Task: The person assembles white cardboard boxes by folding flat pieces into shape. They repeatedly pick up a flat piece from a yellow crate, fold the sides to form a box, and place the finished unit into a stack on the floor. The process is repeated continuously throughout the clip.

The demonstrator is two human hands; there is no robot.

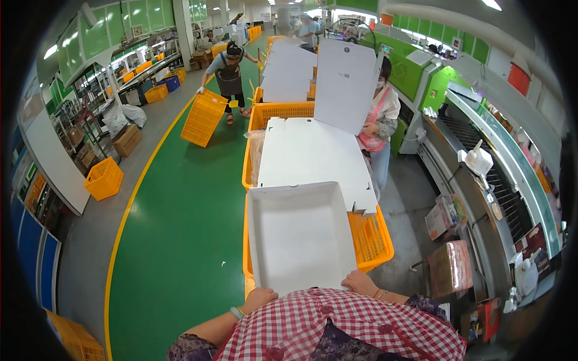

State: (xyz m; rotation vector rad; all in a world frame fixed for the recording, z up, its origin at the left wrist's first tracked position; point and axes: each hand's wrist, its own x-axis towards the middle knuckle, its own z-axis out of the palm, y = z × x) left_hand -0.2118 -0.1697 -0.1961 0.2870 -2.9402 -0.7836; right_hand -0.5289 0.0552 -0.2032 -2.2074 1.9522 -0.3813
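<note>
A shallow white cardboard box point(301, 234), its inside bare, rests open side up in front of my body, over orange crates. My left hand point(260, 298) is closed at its near left corner. At the near right corner my right hand point(359, 281) grips the edge, fingers curled over it. The box's near wall is partly hidden by my checked apron. Just beyond it lie flat white cardboard sheets point(307, 153) across the crates, and one white panel point(344, 84) stands upright behind them.
Orange crates point(373, 237) run in a row ahead. A co-worker point(230, 75) at the left tilts an orange crate point(205, 117) on the green floor. Another person point(382, 114) stands behind the upright panel. A conveyor machine point(481, 162) and a taped carton point(450, 268) line the right.
</note>
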